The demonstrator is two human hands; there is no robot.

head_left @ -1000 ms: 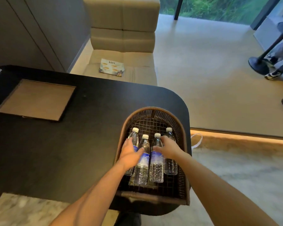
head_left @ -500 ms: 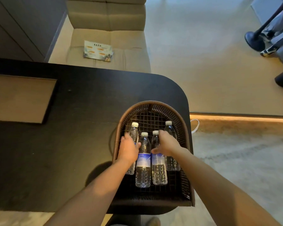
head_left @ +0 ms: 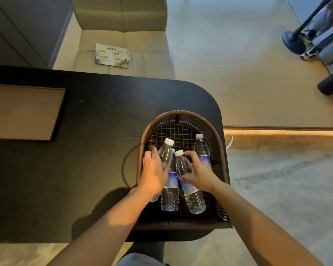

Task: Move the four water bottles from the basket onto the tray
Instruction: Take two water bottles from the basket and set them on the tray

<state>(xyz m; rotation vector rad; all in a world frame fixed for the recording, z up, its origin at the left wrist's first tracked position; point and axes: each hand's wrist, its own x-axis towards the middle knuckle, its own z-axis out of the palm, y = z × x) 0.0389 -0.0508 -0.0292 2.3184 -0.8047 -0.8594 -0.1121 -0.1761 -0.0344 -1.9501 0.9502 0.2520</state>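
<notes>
A dark woven basket stands at the right end of the black table with several clear water bottles in it. My left hand grips the leftmost bottle, whose white cap tilts up. My right hand grips another bottle, also lifted at the neck. Between them a third bottle lies flat, partly hidden. A fourth bottle lies at the basket's right side. The flat tan tray with a dark rim sits on the table at far left.
A beige padded seat with a printed card stands behind the table. At the right the floor steps down to a carpet. A person's legs and dark stand bases are at the upper right.
Both hands have closed around a bottle each and raised their necks off the basket floor. The head has tipped further down, so the tray slid to the frame's left edge.
</notes>
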